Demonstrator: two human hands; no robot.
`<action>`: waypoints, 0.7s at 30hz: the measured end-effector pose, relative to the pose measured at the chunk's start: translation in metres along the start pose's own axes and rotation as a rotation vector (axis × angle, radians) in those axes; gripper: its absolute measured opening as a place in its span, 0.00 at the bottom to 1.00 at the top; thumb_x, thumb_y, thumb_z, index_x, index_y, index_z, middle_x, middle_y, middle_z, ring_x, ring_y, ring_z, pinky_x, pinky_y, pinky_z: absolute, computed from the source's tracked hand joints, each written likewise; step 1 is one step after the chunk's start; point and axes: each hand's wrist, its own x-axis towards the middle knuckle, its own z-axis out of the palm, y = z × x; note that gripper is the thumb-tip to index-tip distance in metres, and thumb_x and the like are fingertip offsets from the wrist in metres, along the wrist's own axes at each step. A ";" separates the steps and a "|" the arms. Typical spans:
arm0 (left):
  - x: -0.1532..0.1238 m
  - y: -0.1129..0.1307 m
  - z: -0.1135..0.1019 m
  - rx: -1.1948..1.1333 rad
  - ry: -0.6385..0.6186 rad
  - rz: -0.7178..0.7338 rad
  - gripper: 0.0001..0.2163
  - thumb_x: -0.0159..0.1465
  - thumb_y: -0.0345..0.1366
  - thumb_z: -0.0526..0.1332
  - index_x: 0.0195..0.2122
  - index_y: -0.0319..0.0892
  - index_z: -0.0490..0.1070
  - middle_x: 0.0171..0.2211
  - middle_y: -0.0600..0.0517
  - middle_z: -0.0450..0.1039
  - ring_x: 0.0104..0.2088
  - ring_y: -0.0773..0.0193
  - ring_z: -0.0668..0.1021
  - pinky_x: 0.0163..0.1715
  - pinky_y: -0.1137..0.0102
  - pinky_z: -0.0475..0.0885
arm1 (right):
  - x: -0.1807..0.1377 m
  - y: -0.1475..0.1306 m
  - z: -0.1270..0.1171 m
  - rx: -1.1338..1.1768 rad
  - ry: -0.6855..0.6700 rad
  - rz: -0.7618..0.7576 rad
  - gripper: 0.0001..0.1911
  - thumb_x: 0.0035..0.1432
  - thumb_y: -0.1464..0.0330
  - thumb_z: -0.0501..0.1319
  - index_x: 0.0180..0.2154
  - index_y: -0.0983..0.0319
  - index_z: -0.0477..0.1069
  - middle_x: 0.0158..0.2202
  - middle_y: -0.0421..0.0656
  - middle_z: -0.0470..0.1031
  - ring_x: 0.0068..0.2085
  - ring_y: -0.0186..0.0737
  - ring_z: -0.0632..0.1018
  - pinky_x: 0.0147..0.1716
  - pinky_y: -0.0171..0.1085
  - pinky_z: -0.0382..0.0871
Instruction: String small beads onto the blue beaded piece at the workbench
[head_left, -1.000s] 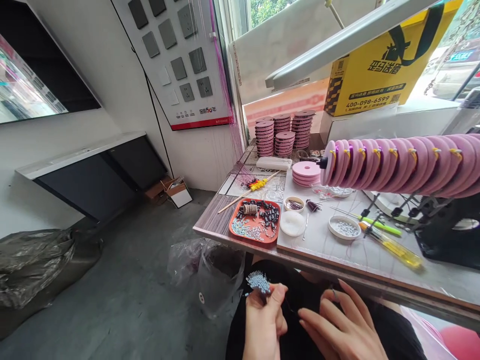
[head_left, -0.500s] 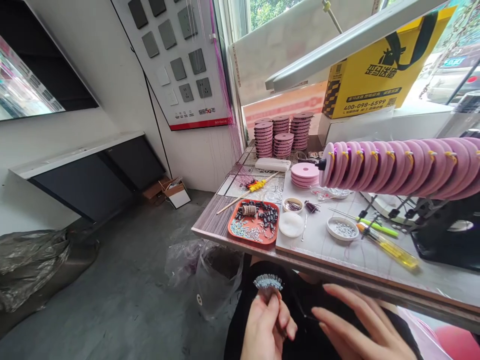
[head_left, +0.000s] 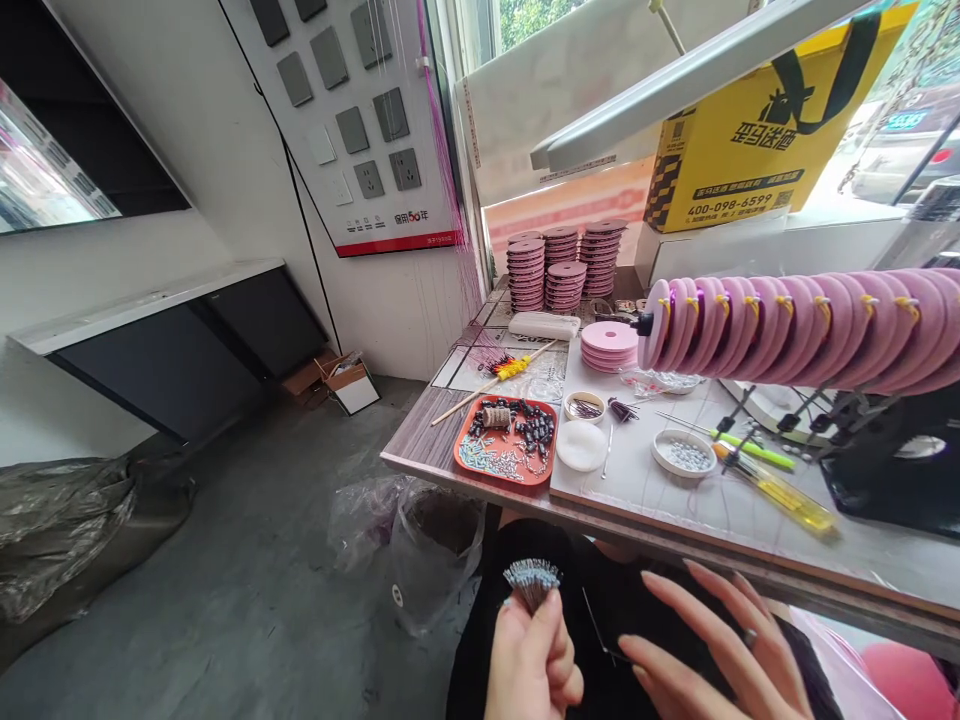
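Low in the picture, below the table's front edge, my left hand [head_left: 531,660] pinches a fanned bundle of thin pins with pale blue heads [head_left: 532,577]. My right hand [head_left: 709,655] is just to its right, fingers spread and held flat over my dark lap, with a ring on one finger. A thin dark thread or needle [head_left: 596,625] runs between the two hands; I cannot tell whether the right hand grips it.
A red tray [head_left: 506,447] of beads and small metal parts sits at the table's near edge, with small white dishes [head_left: 681,452] beside it. Pink spools on a rod [head_left: 795,330], stacked pink discs [head_left: 559,270], a yellow-handled screwdriver [head_left: 784,492]. A plastic bag [head_left: 420,545] lies on the floor.
My left hand turned the bundle so its heads fan upward and lifted it slightly. My right hand drew away to the right and spread its fingers.
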 end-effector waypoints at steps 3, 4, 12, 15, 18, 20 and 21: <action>0.000 -0.001 0.000 -0.022 -0.007 -0.009 0.24 0.39 0.47 0.70 0.18 0.43 0.54 0.10 0.67 0.47 0.13 0.80 0.45 0.13 0.78 0.41 | 0.004 0.003 0.004 -0.028 -0.018 -0.046 0.07 0.48 0.69 0.61 0.33 0.53 0.72 0.47 0.46 0.67 0.54 0.53 0.62 0.47 0.52 0.60; 0.000 -0.001 -0.001 -0.026 -0.013 -0.009 0.23 0.39 0.47 0.70 0.18 0.42 0.55 0.10 0.67 0.47 0.12 0.80 0.45 0.13 0.78 0.42 | 0.005 0.002 0.004 -0.026 -0.016 -0.055 0.07 0.48 0.69 0.61 0.32 0.53 0.72 0.46 0.47 0.67 0.53 0.53 0.63 0.47 0.53 0.60; 0.002 -0.004 -0.003 -0.014 -0.025 0.045 0.17 0.43 0.42 0.69 0.19 0.41 0.61 0.10 0.67 0.46 0.12 0.79 0.46 0.13 0.77 0.44 | 0.010 -0.003 0.005 -0.027 -0.001 -0.081 0.06 0.47 0.69 0.62 0.31 0.54 0.72 0.44 0.47 0.70 0.47 0.51 0.69 0.41 0.52 0.64; 0.002 -0.005 -0.003 -0.022 -0.012 0.043 0.17 0.43 0.41 0.70 0.18 0.41 0.61 0.10 0.67 0.45 0.13 0.79 0.46 0.13 0.77 0.44 | 0.013 -0.004 0.005 -0.031 -0.011 -0.092 0.06 0.46 0.70 0.61 0.30 0.55 0.72 0.43 0.49 0.69 0.46 0.54 0.69 0.38 0.53 0.65; 0.001 -0.007 -0.006 0.015 0.038 0.080 0.16 0.41 0.41 0.70 0.18 0.40 0.62 0.10 0.66 0.46 0.13 0.79 0.47 0.14 0.77 0.44 | 0.018 -0.007 0.004 -0.035 -0.010 -0.035 0.04 0.49 0.70 0.60 0.30 0.56 0.71 0.43 0.49 0.69 0.47 0.54 0.68 0.38 0.54 0.65; 0.002 -0.010 -0.011 0.080 0.105 0.141 0.16 0.40 0.41 0.71 0.20 0.39 0.65 0.11 0.65 0.50 0.13 0.78 0.50 0.14 0.77 0.46 | 0.023 -0.009 0.004 -0.044 -0.003 -0.001 0.04 0.51 0.70 0.58 0.31 0.57 0.70 0.43 0.49 0.68 0.47 0.54 0.67 0.38 0.54 0.64; 0.002 -0.012 -0.014 0.115 0.140 0.171 0.15 0.40 0.40 0.71 0.21 0.39 0.67 0.11 0.63 0.52 0.13 0.77 0.52 0.14 0.77 0.48 | 0.025 -0.009 0.003 -0.046 0.004 0.011 0.04 0.51 0.70 0.57 0.31 0.57 0.70 0.43 0.50 0.68 0.47 0.54 0.67 0.38 0.54 0.63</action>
